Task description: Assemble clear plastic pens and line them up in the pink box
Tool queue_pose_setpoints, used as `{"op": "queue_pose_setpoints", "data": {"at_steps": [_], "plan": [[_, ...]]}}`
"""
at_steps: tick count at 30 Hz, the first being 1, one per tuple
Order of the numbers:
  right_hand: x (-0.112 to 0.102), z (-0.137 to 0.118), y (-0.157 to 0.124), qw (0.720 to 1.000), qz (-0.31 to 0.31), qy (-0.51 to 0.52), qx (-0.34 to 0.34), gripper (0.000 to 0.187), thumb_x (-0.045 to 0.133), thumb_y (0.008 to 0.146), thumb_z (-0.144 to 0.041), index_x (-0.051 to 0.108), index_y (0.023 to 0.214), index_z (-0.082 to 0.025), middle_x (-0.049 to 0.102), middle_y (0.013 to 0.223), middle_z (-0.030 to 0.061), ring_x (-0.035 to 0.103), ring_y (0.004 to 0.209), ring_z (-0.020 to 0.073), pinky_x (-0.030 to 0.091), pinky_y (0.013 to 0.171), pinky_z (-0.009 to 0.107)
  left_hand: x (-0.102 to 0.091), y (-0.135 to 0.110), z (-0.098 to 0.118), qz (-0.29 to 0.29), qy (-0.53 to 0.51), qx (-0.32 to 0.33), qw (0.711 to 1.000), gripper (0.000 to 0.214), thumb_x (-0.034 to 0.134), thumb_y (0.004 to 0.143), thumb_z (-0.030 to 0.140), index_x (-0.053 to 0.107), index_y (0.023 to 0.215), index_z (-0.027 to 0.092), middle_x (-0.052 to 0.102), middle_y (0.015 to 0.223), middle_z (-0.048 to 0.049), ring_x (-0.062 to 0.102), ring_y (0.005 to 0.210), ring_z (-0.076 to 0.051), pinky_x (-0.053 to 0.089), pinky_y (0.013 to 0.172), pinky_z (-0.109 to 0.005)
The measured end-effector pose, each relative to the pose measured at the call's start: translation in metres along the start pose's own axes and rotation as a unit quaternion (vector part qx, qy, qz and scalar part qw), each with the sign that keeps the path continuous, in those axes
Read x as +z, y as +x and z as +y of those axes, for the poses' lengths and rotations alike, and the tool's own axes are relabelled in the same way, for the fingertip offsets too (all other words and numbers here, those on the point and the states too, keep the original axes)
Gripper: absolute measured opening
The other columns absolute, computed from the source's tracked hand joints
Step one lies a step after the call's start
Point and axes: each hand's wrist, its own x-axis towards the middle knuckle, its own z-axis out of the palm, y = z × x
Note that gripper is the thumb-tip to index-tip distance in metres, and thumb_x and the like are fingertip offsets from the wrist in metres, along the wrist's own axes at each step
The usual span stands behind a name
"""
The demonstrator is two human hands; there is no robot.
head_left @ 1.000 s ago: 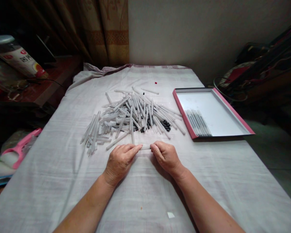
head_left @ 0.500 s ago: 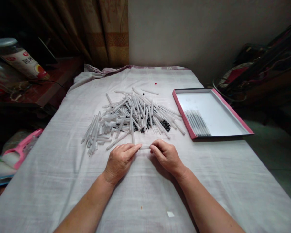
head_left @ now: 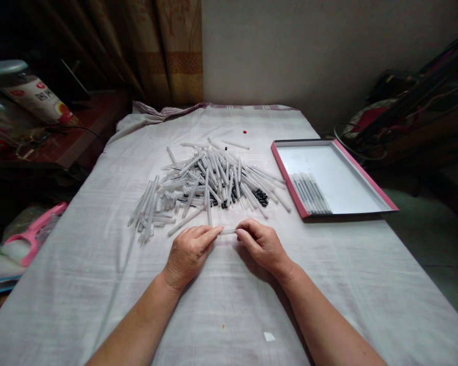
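Left hand (head_left: 189, 251) and right hand (head_left: 262, 244) each pinch one end of a tube (head_left: 227, 232). I think a level, straight push works best.

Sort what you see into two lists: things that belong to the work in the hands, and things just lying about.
In the work: left hand, right hand, clear tube held between them, pile of tubes, black caps, pink-edged tray, dark pens in it.
Lying about: pink-handled tool, jar, red bit, paper scrap.

Bottle label (head_left: 35, 96), lettering unreadable
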Motion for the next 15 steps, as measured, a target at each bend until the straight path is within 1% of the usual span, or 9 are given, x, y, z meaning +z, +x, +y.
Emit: {"op": "queue_pose_setpoints", "data": {"at_steps": [3,4,5,7,9,10,13,15], "plan": [[0.0015,0.0013,0.001,1.0,0.0,-0.028,0.008,0.027,0.049,0.092,-0.034,0.058,0.07,-0.022,0.061,0.062,0.0,0.057,0.057,0.013,0.042,0.059,0.024,0.0,0.0003,0.0004,-0.001,0.002,0.005,1.0,0.032,0.049,0.094,0.017,0.065,0.121,0.023,0.073,0.096,-0.0051,0.067,0.084,-0.018,0.053,0.076,-0.029],[0.0016,0.0013,0.001,0.999,-0.002,-0.035,0.006,0.028,0.048,0.093,-0.035,0.058,0.07,-0.022,0.061,0.061,-0.0001,0.056,0.057,0.0129,0.042,0.058,0.024,0.0,0.0005,0.0006,0.0,0.003,0.006,1.0,0.032,0.049,0.094,0.018,0.066,0.121,0.023,0.073,0.096,-0.0051,0.067,0.084,-0.018,0.053,0.076,-0.029],[0.0016,0.0012,0.0007,0.999,-0.004,-0.038,0.004,0.027,0.047,0.093,-0.034,0.059,0.072,-0.022,0.061,0.062,0.0,0.056,0.057,0.013,0.042,0.059,0.024,0.0,0.0007,0.0007,0.003,0.004,0.006,1.0,0.031,0.049,0.095,0.018,0.066,0.121,0.023,0.073,0.096,-0.0051,0.067,0.084,-0.018,0.053,0.076,-0.029],[0.0012,0.0005,-0.0006,1.0,-0.001,-0.031,0.002,0.019,0.049,0.092,-0.033,0.062,0.083,-0.021,0.063,0.066,0.0002,0.058,0.059,0.0138,0.043,0.06,0.025,0.0001,0.0009,0.0006,0.006,0.003,0.005,1.0,0.031,0.049,0.095,0.019,0.066,0.121,0.022,0.073,0.095,-0.0053,0.067,0.084,-0.018,0.053,0.075,-0.029],[0.0008,-0.0001,-0.0023,1.0,0.004,-0.013,0.002,0.014,0.052,0.09,-0.03,0.061,0.095,-0.021,0.065,0.069,0.0004,0.059,0.06,0.0143,0.045,0.06,0.025,0.0001,0.0009,0.0002,0.006,-0.001,0.003,1.0,0.031,0.049,0.095,0.019,0.065,0.121,0.022,0.073,0.096,-0.0056,0.067,0.084,-0.018,0.054,0.075,-0.029],[0.0007,-0.0003,-0.0029,1.0,0.005,-0.008,0.001,0.013,0.053,0.089,-0.028,0.061,0.097,-0.021,0.065,0.07,0.0005,0.059,0.059,0.0143,0.045,0.06,0.025,0.0002,0.0007,0.0,0.005,-0.003,0.002,1.0,0.031,0.049,0.095,0.019,0.065,0.121,0.022,0.073,0.096,-0.0057,0.067,0.084,-0.018,0.054,0.075,-0.029],[0.001,-0.0002,-0.003,1.0,0.004,-0.016,-0.009,0.008,0.053,0.088,-0.026,0.06,0.089,-0.022,0.065,0.072,0.0012,0.06,0.062,0.0148,0.045,0.062,0.026,0.0004,0.0001,-0.0005,0.002,-0.01,-0.001,1.0,0.031,0.05,0.095,0.02,0.065,0.122,0.023,0.073,0.098,-0.006,0.067,0.086,-0.018,0.054,0.077,-0.03],[0.0014,0.0001,-0.0018,1.0,0.005,-0.024,-0.012,0.012,0.051,0.09,-0.027,0.06,0.083,-0.022,0.065,0.071,0.0014,0.061,0.064,0.0149,0.045,0.063,0.026,0.0006,-0.0004,-0.0006,0.0,-0.015,-0.002,1.0,0.032,0.05,0.094,0.019,0.065,0.122,0.023,0.072,0.098,-0.0061,0.067,0.086,-0.018,0.054,0.077,-0.03]]}}
